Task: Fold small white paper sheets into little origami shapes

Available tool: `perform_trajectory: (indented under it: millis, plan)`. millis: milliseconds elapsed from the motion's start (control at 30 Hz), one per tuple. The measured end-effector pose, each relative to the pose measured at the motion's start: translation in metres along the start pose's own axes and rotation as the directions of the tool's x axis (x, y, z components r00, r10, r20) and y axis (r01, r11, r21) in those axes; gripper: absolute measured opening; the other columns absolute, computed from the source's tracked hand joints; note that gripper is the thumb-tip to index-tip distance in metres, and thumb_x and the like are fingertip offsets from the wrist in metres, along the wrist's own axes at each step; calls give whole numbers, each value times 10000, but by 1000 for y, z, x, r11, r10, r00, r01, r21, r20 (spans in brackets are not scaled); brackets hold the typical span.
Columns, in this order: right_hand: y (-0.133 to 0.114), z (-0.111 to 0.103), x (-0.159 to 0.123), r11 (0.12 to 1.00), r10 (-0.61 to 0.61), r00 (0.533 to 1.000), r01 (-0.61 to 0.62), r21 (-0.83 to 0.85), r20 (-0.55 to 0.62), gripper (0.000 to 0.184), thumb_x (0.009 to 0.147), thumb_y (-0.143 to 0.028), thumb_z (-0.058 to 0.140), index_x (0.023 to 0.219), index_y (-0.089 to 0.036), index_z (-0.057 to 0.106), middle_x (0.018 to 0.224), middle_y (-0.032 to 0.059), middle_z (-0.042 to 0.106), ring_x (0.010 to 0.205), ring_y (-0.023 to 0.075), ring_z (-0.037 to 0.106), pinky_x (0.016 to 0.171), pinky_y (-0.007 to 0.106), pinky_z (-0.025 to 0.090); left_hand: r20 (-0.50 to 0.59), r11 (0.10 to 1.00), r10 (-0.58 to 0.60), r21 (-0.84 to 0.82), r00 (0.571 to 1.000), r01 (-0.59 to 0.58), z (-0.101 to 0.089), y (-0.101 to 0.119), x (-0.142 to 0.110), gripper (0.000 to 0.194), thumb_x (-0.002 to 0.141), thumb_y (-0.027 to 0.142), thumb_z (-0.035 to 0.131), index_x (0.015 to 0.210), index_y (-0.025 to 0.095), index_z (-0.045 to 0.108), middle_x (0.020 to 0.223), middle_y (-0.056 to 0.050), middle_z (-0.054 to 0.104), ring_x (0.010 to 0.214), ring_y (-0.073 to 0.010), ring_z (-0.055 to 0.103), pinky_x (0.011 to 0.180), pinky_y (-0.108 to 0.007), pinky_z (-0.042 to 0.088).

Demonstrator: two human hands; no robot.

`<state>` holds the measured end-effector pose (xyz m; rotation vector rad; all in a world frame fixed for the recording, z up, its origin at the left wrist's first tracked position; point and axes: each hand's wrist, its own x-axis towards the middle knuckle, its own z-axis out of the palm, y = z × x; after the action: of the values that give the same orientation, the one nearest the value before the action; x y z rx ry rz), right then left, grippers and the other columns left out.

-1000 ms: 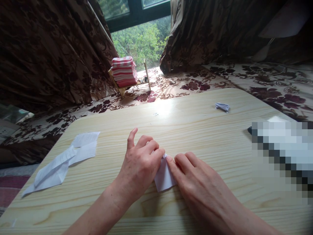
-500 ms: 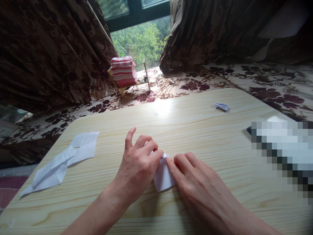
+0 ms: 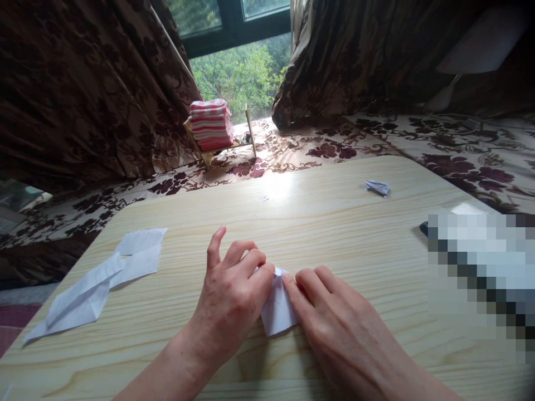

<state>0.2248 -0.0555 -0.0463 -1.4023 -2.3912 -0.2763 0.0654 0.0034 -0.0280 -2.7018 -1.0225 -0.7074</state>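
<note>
Left hand (image 3: 234, 301) is closed on the upper left edge of a small paper slip (image 3: 278, 314), its little finger raised clear. Right hand (image 3: 343, 317) has its fingers curled and a fingertip laid on the slip's upper right edge, though its underside is hidden, so I can't tell whether it pinches or only presses. Between the two, the slip lies on the wooden table (image 3: 334, 225), its lower end free and pointing back toward the wrists, with a small fold standing at the top where the fingertips meet. Paper like this should be almost weightless, soft across its width, stiffer along a crease, and easy to tear or slide; a light hold at the two side edges close to the fold seems best, since a hard pull could rip it. Away to the left of the left hand are loose paper sheets (image 3: 79, 295), overlapping near the table's left edge. Beyond the right hand, toward the far edge, sits a folded paper piece (image 3: 377, 189), and farther to its right a dark-edged object (image 3: 480, 267), blurred out. Bare wood stretches ahead of both hands, giving ample room to turn or lift the slip forward, with less on the far right.
</note>
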Motion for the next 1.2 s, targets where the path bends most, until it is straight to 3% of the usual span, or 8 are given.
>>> perform_trajectory:
  millis: [233,400,733,1000,1200]
  plan:
    - [2,3,-3,999,-8,999,9,-38,31,354,771,-51,429,1081,-31,600,783,103,572,689,214,502,522,321,432,-52,998,-10,-70,999,6,3,-1,-4,141,854,136,538,798,179,660,748,15,666,888,-171,573,1081,-527,190]
    - [8,12,-5,994,-83,996,80,-75,-40,348,820,-57,388,1100,-32,594,779,103,585,666,200,517,487,299,405,-77,993,-34,-119,996,25,5,-1,-5,172,869,139,514,793,182,662,749,18,676,895,-171,571,1089,-513,171]
    - [12,17,-5,987,-138,990,136,-91,-18,401,855,-51,335,1213,-7,510,831,124,609,684,198,528,499,289,430,-96,989,-57,-145,994,42,7,-1,-8,205,889,159,482,836,182,678,738,13,668,906,-178,568,1094,-503,164]
    - [3,6,1,999,-48,994,48,-7,97,423,772,-53,421,1185,-48,512,830,105,579,706,212,504,561,322,472,-73,997,-78,-33,994,75,-1,-2,-13,139,857,148,531,842,183,665,773,1,670,912,-185,571,1090,-524,176]
    - [-3,1,12,999,-35,993,38,-33,111,292,702,-5,515,959,-119,594,789,66,584,663,202,509,563,327,484,-61,993,-68,90,996,73,-5,-6,-18,135,845,134,537,799,180,655,808,-10,654,943,-186,564,1089,-528,176]
